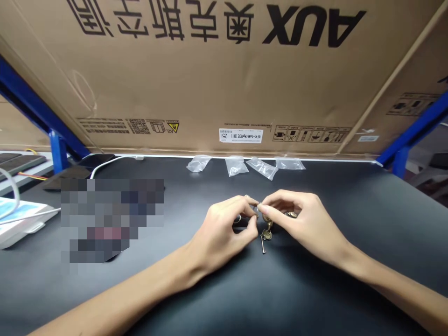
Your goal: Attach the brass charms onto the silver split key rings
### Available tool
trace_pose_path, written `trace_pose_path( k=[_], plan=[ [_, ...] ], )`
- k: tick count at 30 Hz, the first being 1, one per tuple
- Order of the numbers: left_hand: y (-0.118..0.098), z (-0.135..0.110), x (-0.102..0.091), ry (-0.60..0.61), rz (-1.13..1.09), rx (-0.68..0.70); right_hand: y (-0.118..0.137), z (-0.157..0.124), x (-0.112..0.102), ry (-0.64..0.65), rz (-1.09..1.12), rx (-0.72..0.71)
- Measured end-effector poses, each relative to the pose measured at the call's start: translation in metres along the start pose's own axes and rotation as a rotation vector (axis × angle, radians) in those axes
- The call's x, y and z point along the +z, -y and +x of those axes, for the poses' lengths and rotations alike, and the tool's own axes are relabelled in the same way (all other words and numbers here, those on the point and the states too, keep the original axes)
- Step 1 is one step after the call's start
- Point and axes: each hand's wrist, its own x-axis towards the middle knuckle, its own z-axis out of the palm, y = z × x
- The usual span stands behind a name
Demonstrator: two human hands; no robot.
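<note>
My left hand [229, 224] is closed in a pinch, its thumb and forefinger tips beside the small metal pieces. A silvery ring [238, 218] shows inside its curl. My right hand [301, 212] also pinches, fingertips nearly touching the left ones, at the top of a bronze-coloured charm [268, 220]. Below it is a flat bronze charm [267, 234], with a thin rod-shaped charm [263, 244] beside it. More bronze pieces [291, 214] lie under my right palm. The fingers partly hide how the pieces join.
Several small clear plastic bags [236, 165] lie along the back of the black table [224, 298]. A large cardboard box [175, 84] stands behind, between blue metal braces [38, 109]. At left are a white cable [114, 160], a white box [24, 224] and a blurred-out patch.
</note>
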Motion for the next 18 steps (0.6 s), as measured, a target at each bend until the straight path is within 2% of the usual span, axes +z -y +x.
trace_pose_path(
  k=[11,18],
  plan=[
    [0.001,0.0006,0.0003,-0.046,0.042,0.028,-0.0028,0.003,0.0047,0.091,0.315,0.212],
    [0.0019,0.0007,0.0017,-0.078,0.056,-0.001,-0.0071,0.0,0.0093,0.108,0.376,0.225]
  ],
)
